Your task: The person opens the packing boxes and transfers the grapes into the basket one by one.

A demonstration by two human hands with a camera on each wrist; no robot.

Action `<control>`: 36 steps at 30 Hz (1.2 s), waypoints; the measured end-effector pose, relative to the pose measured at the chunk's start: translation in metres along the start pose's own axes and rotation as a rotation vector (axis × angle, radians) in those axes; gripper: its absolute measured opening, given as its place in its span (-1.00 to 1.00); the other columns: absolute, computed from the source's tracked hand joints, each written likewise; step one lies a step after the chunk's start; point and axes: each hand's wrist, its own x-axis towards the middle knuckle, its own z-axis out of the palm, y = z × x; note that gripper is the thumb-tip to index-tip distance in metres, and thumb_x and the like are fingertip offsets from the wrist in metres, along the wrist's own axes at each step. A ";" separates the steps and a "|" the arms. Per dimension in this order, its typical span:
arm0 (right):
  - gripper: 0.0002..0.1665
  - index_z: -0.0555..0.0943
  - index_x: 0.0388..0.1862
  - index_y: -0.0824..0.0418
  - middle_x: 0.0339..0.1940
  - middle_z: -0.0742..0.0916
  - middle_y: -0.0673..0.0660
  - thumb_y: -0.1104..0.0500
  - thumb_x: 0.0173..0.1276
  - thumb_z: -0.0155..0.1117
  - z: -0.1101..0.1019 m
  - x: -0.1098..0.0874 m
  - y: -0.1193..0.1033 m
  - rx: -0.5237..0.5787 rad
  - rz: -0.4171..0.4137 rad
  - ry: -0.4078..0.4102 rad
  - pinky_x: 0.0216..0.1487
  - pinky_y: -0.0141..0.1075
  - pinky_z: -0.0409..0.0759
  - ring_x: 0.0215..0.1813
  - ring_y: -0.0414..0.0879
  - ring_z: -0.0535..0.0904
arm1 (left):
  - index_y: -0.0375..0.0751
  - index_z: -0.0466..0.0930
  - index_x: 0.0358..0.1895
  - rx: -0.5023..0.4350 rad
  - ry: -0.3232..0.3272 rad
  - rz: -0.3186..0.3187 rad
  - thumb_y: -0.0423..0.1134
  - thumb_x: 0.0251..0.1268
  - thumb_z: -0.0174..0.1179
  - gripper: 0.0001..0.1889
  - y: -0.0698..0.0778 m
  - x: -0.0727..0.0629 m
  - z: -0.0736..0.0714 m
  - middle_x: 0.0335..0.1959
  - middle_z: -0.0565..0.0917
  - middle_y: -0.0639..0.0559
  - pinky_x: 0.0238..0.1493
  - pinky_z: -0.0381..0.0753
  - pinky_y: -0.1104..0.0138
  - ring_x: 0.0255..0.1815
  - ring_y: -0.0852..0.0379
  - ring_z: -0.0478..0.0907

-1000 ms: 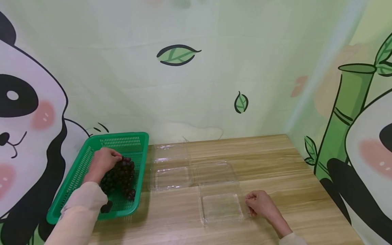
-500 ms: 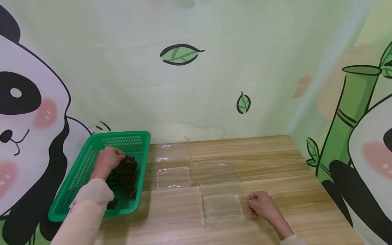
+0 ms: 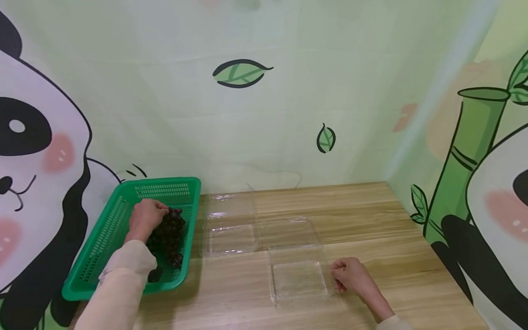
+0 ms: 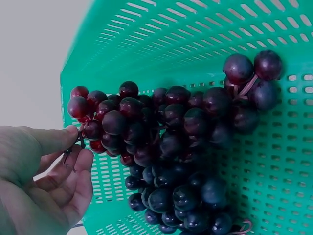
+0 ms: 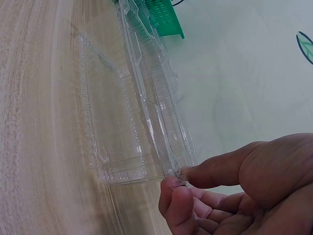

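My left hand reaches into the green basket. In the left wrist view, its thumb and fingers pinch the dark stem of a reddish-purple grape bunch. Beneath that bunch lies a darker, bluish grape bunch; both look to be in the basket. On the right, my right hand pinches the right edge of a clear plastic clamshell box, which lies unfolded on the table. The right wrist view shows thumb and forefinger together on the box's rim.
A second clear clamshell box lies unfolded between the basket and the held box. The wooden table meets a printed wall cloth at its back edge. A small dark object sits at the basket's near end.
My left forearm has shifted slightly right, and the hand stays at the grape bunch's stem. The right hand and the boxes hold their places.
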 end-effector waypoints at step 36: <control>-0.88 0.62 -0.22 0.55 -0.67 0.59 0.11 0.46 0.34 0.22 0.000 -0.001 0.004 0.018 -0.005 0.019 -0.63 -0.42 0.48 -0.65 -0.13 0.50 | -0.47 0.61 0.22 0.087 -0.091 0.009 -0.29 0.61 0.02 -0.64 -0.004 0.007 0.016 0.19 0.60 -0.45 -0.08 0.61 -0.06 -0.06 -0.20 0.57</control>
